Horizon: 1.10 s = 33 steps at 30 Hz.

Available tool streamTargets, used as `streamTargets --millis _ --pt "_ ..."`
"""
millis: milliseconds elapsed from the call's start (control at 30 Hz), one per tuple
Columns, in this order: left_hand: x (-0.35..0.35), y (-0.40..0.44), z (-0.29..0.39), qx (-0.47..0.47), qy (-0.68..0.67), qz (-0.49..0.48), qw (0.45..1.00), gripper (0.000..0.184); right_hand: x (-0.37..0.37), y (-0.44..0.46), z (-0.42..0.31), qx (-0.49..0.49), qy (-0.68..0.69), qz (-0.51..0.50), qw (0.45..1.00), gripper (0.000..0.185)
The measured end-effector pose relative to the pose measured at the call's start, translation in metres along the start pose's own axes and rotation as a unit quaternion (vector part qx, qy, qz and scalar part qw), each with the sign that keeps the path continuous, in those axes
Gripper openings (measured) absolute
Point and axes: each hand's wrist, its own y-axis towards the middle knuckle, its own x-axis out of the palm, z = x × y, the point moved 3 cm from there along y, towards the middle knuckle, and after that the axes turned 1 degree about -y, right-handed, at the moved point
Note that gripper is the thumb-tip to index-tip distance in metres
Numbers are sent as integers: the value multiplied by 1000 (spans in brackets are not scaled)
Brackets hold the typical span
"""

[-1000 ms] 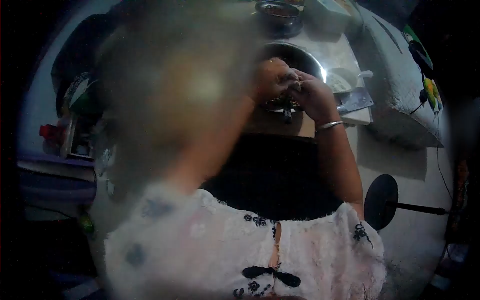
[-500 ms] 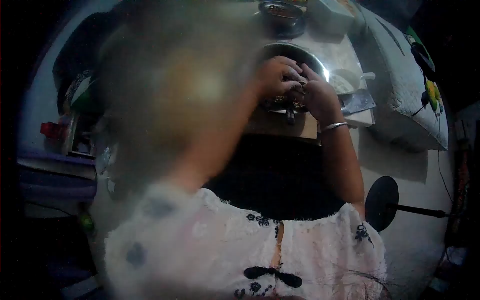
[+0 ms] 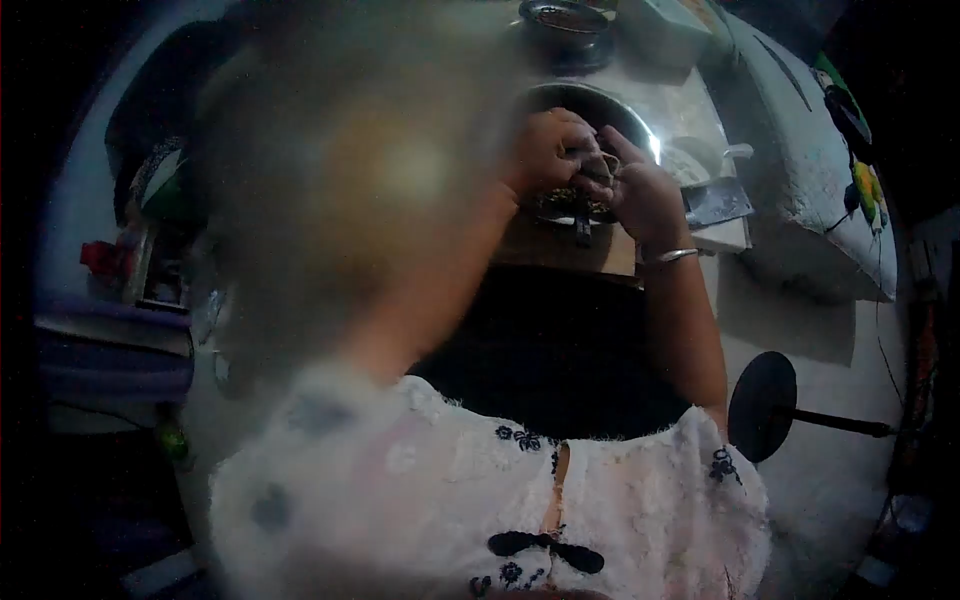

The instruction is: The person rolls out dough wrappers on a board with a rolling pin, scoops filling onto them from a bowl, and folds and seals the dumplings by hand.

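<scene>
Both hands meet above a round metal pan (image 3: 636, 125) that holds small brownish pieces (image 3: 560, 205). My left hand (image 3: 552, 152) has its fingers curled round a small pale, dough-like lump (image 3: 608, 166). On the right, my right hand (image 3: 646, 192), with a metal bangle at the wrist, pinches the same lump from the other side. Whitish residue shows on the fingers. The pan's dark handle (image 3: 583, 230) points towards me, and the hands hide much of the pan's inside.
Behind the pan stands a dark round vessel (image 3: 565, 45). A flat metal blade (image 3: 718, 203) and a pale plate (image 3: 690, 160) lie to its right. A black disc on a rod (image 3: 763, 407) is at the lower right. A blur covers the upper left.
The fingers have shifted round the lump, which shows more clearly between them now. Both hands stay over the pan.
</scene>
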Motion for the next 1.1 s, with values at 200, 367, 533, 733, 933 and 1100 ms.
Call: streamTargets --millis 200,367,533,733,933,1100 --pt "-3 -1 1 -12 44 14 999 8 19 -14 -12 -2 -131 23 991 57" --pt "0 -2 4 -93 -51 -23 994 19 25 -11 -13 85 -11 133 987 58" --pt "7 -7 -2 -62 -26 -11 998 33 29 -12 -19 70 -95 143 983 59" --pt "8 -11 -6 -69 15 -49 996 35 25 -13 -16 29 -122 97 987 59" --pt "1 -11 4 -152 -12 -7 988 29 34 -21 -22 -80 -294 150 941 35" --pt "-4 -7 6 -154 28 -38 987 32 36 -20 -19 -225 -394 157 877 24"
